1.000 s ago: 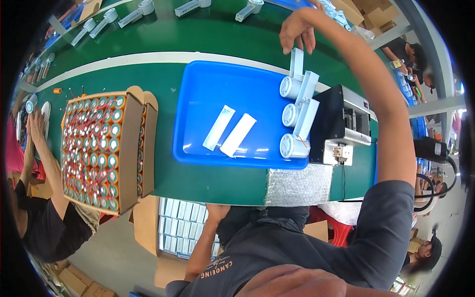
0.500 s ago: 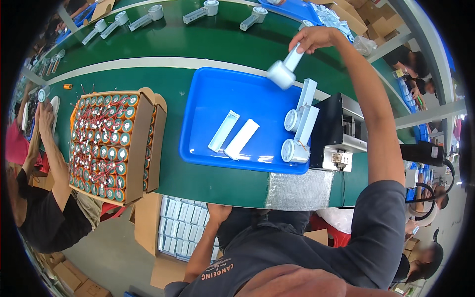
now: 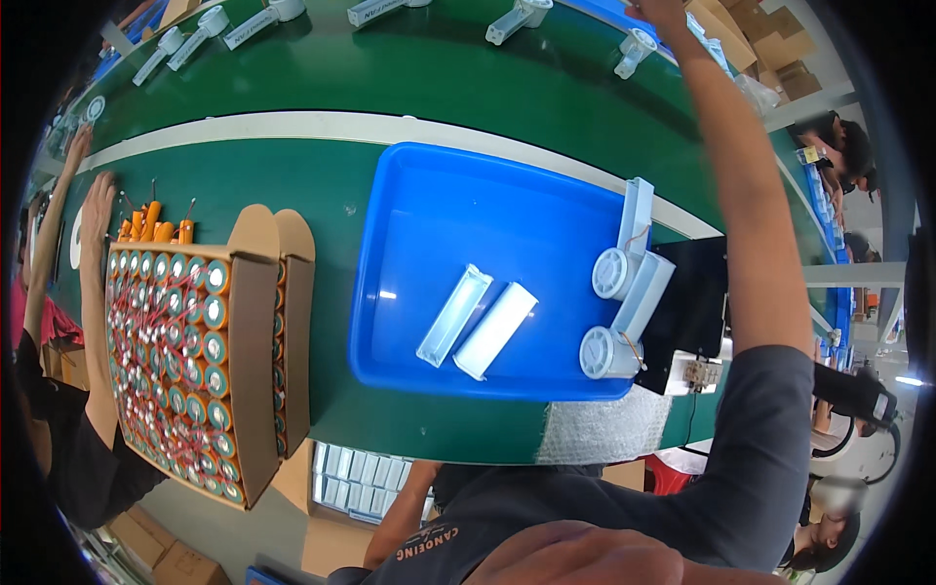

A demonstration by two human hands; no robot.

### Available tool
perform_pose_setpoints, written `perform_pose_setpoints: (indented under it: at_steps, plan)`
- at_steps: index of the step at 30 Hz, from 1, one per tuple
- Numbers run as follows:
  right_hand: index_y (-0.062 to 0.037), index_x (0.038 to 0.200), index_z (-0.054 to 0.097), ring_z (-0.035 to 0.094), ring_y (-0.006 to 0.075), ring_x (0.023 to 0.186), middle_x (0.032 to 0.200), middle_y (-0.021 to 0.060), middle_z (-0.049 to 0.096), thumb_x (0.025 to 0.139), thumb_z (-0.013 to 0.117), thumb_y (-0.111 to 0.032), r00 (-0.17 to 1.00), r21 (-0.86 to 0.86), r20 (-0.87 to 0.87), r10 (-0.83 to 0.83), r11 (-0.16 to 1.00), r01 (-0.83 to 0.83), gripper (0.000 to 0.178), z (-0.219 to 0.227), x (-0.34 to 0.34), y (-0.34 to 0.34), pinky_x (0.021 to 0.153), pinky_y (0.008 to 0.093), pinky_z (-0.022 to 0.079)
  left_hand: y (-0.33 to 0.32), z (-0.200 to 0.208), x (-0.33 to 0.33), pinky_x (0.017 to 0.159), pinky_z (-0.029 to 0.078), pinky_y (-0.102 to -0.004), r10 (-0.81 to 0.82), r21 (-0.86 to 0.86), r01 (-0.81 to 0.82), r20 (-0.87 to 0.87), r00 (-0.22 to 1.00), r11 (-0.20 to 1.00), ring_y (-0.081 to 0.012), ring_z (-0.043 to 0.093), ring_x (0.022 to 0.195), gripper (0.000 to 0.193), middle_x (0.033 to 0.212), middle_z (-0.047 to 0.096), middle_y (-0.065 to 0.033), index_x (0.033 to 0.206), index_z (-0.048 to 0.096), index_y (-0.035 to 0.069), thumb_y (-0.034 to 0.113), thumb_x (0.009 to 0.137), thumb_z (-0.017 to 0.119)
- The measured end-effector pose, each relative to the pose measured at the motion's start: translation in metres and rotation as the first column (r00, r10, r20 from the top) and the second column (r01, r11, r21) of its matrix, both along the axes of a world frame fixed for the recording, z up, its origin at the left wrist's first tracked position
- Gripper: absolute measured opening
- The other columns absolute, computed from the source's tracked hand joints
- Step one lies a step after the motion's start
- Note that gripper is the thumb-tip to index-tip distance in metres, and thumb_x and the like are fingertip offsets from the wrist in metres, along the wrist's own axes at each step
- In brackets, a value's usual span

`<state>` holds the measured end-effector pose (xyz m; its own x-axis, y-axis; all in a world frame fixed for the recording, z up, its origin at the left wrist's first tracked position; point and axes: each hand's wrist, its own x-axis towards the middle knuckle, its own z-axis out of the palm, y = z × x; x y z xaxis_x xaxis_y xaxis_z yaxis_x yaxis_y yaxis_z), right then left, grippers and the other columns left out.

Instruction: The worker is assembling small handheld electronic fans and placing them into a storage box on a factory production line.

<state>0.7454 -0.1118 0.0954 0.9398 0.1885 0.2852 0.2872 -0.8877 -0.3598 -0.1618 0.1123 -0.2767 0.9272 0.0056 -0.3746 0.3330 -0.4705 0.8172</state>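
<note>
At the upper edge, my right hand point(image 3: 658, 10) reaches across the green belt; the frame cuts off its fingers, so any hold is hidden. Just below it lies a pale blue handheld fan housing point(image 3: 636, 53). My left hand point(image 3: 423, 472) is low by the table edge, fingers hidden, beside a carton of pale blue handle pieces point(image 3: 361, 481). The blue tray point(image 3: 409, 205) in front of me carries two loose handle shells, one hollow side up point(image 3: 454, 317) and one white point(image 3: 495, 331). Two fan bodies point(image 3: 611, 353) with round heads and open handles rest along its right side.
A carton of orange battery cells point(image 3: 175, 361) with red wires stands left of the tray. Right of it sits a black machine point(image 3: 687, 302); bubble wrap point(image 3: 600, 429) lies at the front edge. More fan housings point(image 3: 200, 37) line the belt. A co-worker's arms point(image 3: 96, 292) are at far left.
My right hand has moved up and away over the belt; the fan housing it held is no longer visible in it. My left hand has sunk further under the table edge. The view has shifted.
</note>
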Motion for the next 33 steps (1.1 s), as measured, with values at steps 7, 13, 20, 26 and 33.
perform_pose_setpoints:
  at_steps: [7,13,20,26,33]
  plan:
    - [-0.0227,0.082,0.077,0.072,0.0248,0.075,0.078,0.0062,0.072,0.074,0.075,-0.048,0.672,-0.409,0.062,0.738,0.634,-0.657,0.027,-0.032,0.054,0.03,0.067,0.0414,0.052,0.011,0.018,-0.018,0.08,0.053,-0.0472,0.077,-0.005,-0.078,-0.114,0.99,0.997,-0.037,0.068,0.09,0.027,0.099,0.073,-0.0178,0.103,0.073,0.005,0.028,0.089,0.068]
    - [-0.0127,0.087,0.077,0.072,0.0303,0.084,0.085,0.0124,0.073,0.071,0.08,-0.04,0.939,-0.733,0.317,0.136,0.663,0.152,0.032,-0.083,0.055,0.067,0.075,0.0434,0.055,0.006,0.029,-0.012,0.082,0.052,-0.047,0.107,-0.02,-0.112,-0.17,0.98,0.994,-0.0375,0.068,0.092,0.029,0.1,0.073,-0.0187,0.104,0.072,0.004,0.028,0.089,0.067]
    - [-0.0085,0.104,0.075,0.071,0.0275,0.087,0.098,0.0122,0.073,0.075,0.082,-0.029,0.382,-0.451,-0.875,0.298,-0.217,-0.865,0.036,0.017,-0.005,0.061,0.076,0.0411,0.056,0.003,0.032,0.019,0.084,0.052,-0.0468,0.012,-0.102,-0.032,-0.194,0.981,0.994,-0.0381,0.067,0.094,0.031,0.102,0.072,-0.0199,0.105,0.072,0.003,0.029,0.089,0.066]
    - [-0.0078,0.124,0.069,0.066,0.0171,0.094,0.118,0.0077,0.069,0.078,0.086,-0.013,0.44,-0.52,-0.852,-0.282,0.362,-0.774,0.049,0.053,-0.311,0.128,0.084,0.0256,0.053,0.009,0.047,0.022,0.086,0.052,-0.0466,0.064,-0.082,-0.083,-0.218,0.974,0.993,-0.0387,0.067,0.096,0.033,0.104,0.072,-0.0209,0.106,0.072,0.003,0.03,0.09,0.065]
    - [0.0008,0.114,0.069,0.074,0.0257,0.083,0.104,0.0131,0.071,0.068,0.082,0.005,0.348,-0.342,-0.937,0.002,0.179,-0.922,0.049,0.025,-0.344,0.104,0.072,0.0349,0.062,-0.001,0.026,0.027,0.081,0.053,-0.0482,0.043,0.112,-0.042,-0.005,0.999,0.993,-0.0386,0.068,0.091,0.029,0.1,0.073,-0.0196,0.099,0.073,0.003,0.029,0.089,0.064]
